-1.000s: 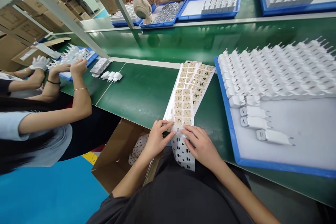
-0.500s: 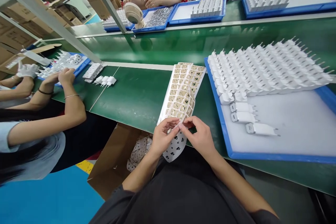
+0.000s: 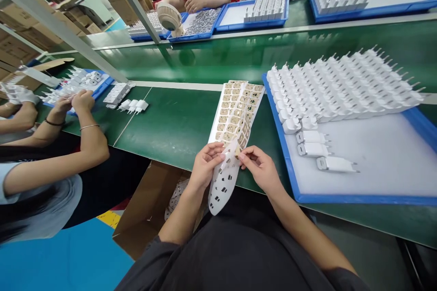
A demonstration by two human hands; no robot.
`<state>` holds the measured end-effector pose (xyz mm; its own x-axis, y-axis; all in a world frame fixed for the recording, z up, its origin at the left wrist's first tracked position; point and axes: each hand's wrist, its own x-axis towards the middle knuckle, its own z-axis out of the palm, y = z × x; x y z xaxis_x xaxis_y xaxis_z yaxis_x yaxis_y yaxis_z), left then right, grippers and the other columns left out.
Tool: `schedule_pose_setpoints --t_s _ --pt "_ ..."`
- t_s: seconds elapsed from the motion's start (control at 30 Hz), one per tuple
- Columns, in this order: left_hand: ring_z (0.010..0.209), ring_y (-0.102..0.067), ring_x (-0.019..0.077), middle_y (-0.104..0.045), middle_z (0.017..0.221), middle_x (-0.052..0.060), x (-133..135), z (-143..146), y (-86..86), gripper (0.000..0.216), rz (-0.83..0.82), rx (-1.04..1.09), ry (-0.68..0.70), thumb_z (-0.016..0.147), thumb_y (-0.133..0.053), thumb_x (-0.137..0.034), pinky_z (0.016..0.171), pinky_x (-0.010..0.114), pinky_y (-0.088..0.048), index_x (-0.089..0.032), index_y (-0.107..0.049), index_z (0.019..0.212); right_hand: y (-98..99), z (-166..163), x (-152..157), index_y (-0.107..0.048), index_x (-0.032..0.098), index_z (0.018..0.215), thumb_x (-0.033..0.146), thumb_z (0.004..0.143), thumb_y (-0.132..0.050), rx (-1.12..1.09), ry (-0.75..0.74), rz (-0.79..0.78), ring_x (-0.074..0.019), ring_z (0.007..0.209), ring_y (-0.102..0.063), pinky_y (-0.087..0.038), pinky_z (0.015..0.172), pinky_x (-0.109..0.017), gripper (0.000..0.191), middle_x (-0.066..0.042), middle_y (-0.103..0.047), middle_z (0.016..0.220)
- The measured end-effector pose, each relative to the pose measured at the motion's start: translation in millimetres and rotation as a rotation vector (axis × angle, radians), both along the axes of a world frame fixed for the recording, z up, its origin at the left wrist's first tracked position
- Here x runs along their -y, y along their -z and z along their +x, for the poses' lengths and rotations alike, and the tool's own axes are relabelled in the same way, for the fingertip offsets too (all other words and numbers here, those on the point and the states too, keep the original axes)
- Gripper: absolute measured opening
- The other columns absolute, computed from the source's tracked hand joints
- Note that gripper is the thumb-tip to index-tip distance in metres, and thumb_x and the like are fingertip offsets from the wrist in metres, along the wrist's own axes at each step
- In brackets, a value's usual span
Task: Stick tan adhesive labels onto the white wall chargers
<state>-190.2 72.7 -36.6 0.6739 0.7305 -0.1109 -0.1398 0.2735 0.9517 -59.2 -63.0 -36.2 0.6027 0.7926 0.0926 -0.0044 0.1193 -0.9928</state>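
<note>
Our left hand (image 3: 204, 167) pinches a white, flexible sheet of tan labels (image 3: 223, 184), just right of it; our right hand (image 3: 260, 167) pinches a small tan label (image 3: 238, 151). Likely peeling; calls for steady left grip.

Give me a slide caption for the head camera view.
Left hand holding a sticker sheet, right hand pinching a tan sticker.

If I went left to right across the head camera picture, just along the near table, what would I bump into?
First blue tray → little group of white plugs → left hand → sheet of beige pieces → right hand → second blue tray.
</note>
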Motion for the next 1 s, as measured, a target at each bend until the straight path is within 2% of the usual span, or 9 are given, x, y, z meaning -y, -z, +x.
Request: schedule_pose_setpoints --t_s 0.13,0.23,0.33,0.47,0.53,0.63,0.73,0.87,1.0 --pt "0.093 -0.070 0.0199 -0.075 0.100 0.007 -38.6 10.5 4.5 0.037 0.233 -0.116 -0.071 0.073 -0.081 -0.032 0.090 0.036 -0.058 -0.020 -0.071 0.106 0.0 5.8 5.4 -0.067 0.020 0.087 0.050 0.089 -0.073 -0.043 0.122 0.020 -0.0139 0.063 -0.064 -0.058 0.061 -0.027 0.031 -0.001 -0.066 0.072" --pt "0.109 -0.067 0.0261 -0.073 0.117 0.011 -53.4 16.0 1.6 0.029 0.608 -0.342 -0.114 0.084 -0.070 -0.029 0.100 0.045 -0.054 -0.021 -0.071 0.112 0.4 7.7 10.3 -0.066 0.020 0.086 0.048 0.090 -0.073 -0.068 0.160 0.045 -0.0135 0.064 -0.064 -0.058 0.062 -0.027 0.029 0.000 -0.067 0.073" --pt "0.126 -0.059 0.0297 -0.067 0.134 0.011 -42.5 14.2 -11.2 0.031 1.016 -0.430 -0.096 0.091 -0.067 -0.030 0.110 0.050 -0.048 -0.024 -0.069 0.121 0.1 6.2 13.7 -0.066 0.021 0.085 0.047 0.089 -0.074 -0.125 0.140 0.067 -0.0135 0.063 -0.064 -0.057 0.060 -0.026 0.028 0.000 -0.067 0.073" --pt "0.130 -0.057 0.0279 -0.067 0.135 0.008 -10.7 10.2 -29.0 0.030 1.339 -0.185 0.051 0.094 -0.069 -0.031 0.111 0.048 -0.049 -0.029 -0.069 0.123 -2.7 1.1 15.4 -0.066 0.020 0.085 0.043 0.088 -0.077 -0.242 0.081 0.095 -0.0120 0.062 -0.063 -0.056 0.058 -0.025 0.025 0.000 -0.068 0.076" --pt "0.127 -0.059 0.0271 -0.069 0.130 0.008 -0.9 12.5 -31.6 0.023 1.449 -0.056 0.048 0.093 -0.070 -0.025 0.106 0.046 -0.052 -0.029 -0.073 0.115 -3.8 -1.7 16.1 -0.066 0.020 0.085 0.042 0.088 -0.076 -0.285 0.044 0.110 -0.0116 0.062 -0.063 -0.056 0.058 -0.024 0.024 0.000 -0.068 0.077" --pt "0.119 -0.062 0.0247 -0.073 0.119 0.007 2.8 18.3 -29.9 0.015 1.496 0.075 -0.053 0.092 -0.070 -0.015 0.099 0.043 -0.056 -0.026 -0.075 0.102 -4.0 -4.7 18.8 -0.067 0.022 0.093 0.039 0.091 -0.074 -0.276 0.014 0.139 -0.0122 0.065 -0.065 -0.056 0.057 -0.024 0.018 0.000 -0.067 0.080" --pt "0.113 -0.064 0.0232 -0.073 0.115 0.007 2.6 21.3 -29.0 0.012 1.448 0.076 -0.073 0.092 -0.071 -0.014 0.096 0.041 -0.058 -0.024 -0.075 0.097 -4.6 -4.9 23.4 -0.068 0.026 0.108 0.034 0.092 -0.073 -0.089 0.076 0.173 -0.0136 0.069 -0.066 -0.058 0.059 -0.027 0.018 -0.001 -0.068 0.090" --pt "0.111 -0.066 0.0224 -0.073 0.114 0.008 8.6 20.7 -29.2 0.010 1.338 0.089 0.030 0.091 -0.072 -0.015 0.097 0.041 -0.057 -0.023 -0.076 0.097 -10.2 -3.5 29.3 -0.072 0.025 0.101 0.021 0.094 -0.069 0.386 0.225 0.141 -0.0143 0.077 -0.066 -0.057 0.066 -0.027 0.009 -0.004 -0.069 0.094" --pt "0.113 -0.067 0.0229 -0.073 0.119 0.009 12.5 20.8 -29.5 0.013 1.136 0.053 0.183 0.093 -0.071 -0.020 0.096 0.038 -0.057 -0.024 -0.078 0.104 -17.5 -3.3 37.2 -0.072 0.023 0.095 0.013 0.094 -0.068 0.586 0.331 0.158 -0.0141 0.075 -0.066 -0.056 0.064 -0.026 0.011 -0.005 -0.070 0.091"
